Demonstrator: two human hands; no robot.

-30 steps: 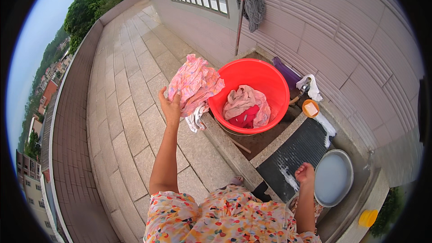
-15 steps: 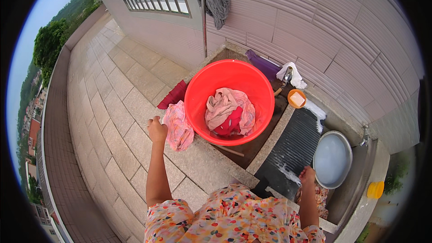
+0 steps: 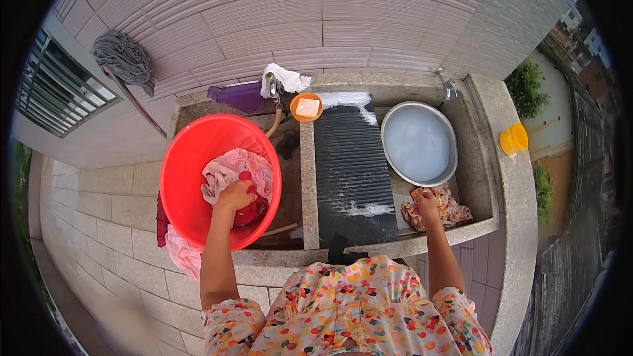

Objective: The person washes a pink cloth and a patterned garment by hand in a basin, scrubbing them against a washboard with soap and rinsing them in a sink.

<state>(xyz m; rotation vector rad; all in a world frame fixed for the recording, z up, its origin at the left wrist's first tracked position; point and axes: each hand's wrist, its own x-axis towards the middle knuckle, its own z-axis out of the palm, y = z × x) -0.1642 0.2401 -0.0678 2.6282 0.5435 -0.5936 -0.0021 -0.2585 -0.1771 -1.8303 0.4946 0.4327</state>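
Observation:
My left hand [image 3: 236,196] reaches down into a big red plastic basin [image 3: 181,158], its fingers closed on a red cloth [image 3: 250,212]. Around that cloth lie a beige-pink cloth [image 3: 217,177] and a pink patterned cloth [image 3: 254,161]. Inside the stone sink, my right hand [image 3: 428,207] grips a crumpled floral cloth [image 3: 455,212], fingertips partly hidden. Just beyond it stands a metal basin [image 3: 417,142] of cloudy water. A dark ridged washboard [image 3: 349,165] with suds lies between the two hands.
A soap bar [image 3: 307,107] sits in an orange dish [image 3: 304,117] by a tap [image 3: 273,86] draped with a white cloth [image 3: 289,79]. Another tap [image 3: 447,84] is at the back right. A yellow cup [image 3: 513,138] stands on the right ledge. A pink cloth [image 3: 182,250] hangs beside the red basin.
The view has swung to the right. My left hand has moved from outside the red basin into it and onto the red cloth. My right hand has gone from the washboard's edge to the floral cloth.

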